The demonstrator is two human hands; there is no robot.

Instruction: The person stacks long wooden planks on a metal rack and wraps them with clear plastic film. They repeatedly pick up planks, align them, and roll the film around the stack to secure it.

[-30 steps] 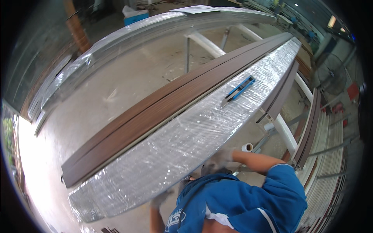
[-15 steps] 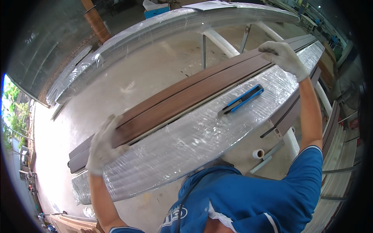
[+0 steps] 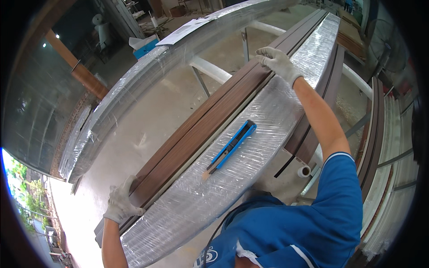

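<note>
Long brown wood-grain planks point(image 3: 210, 117) lie side by side, running from lower left to upper right, with a dark groove along them. My gloved left hand point(image 3: 120, 202) grips across them near their lower left end, thumb on the near edge and fingers over the far side. Further along, my gloved right hand point(image 3: 277, 62) spans the same planks, its fingers curled toward the far edge. Along their near side lies a bundle in clear film point(image 3: 196, 203). On that film rests a blue and black utility knife point(image 3: 232, 145), touched by neither hand.
Another film-wrapped bundle point(image 3: 134, 73) carries papers point(image 3: 185, 30) across the far side. White-wrapped rack bars point(image 3: 212, 69) cross beneath. Close to me are dark planks point(image 3: 308, 138) and a tape roll point(image 3: 304, 171); more long profiles point(image 3: 386, 165) stand at right.
The view has swung, so the planks and bundle slope more steeply. Both hands stay on the planks; the left fingers now close more clearly over them. The knife stays on the film.
</note>
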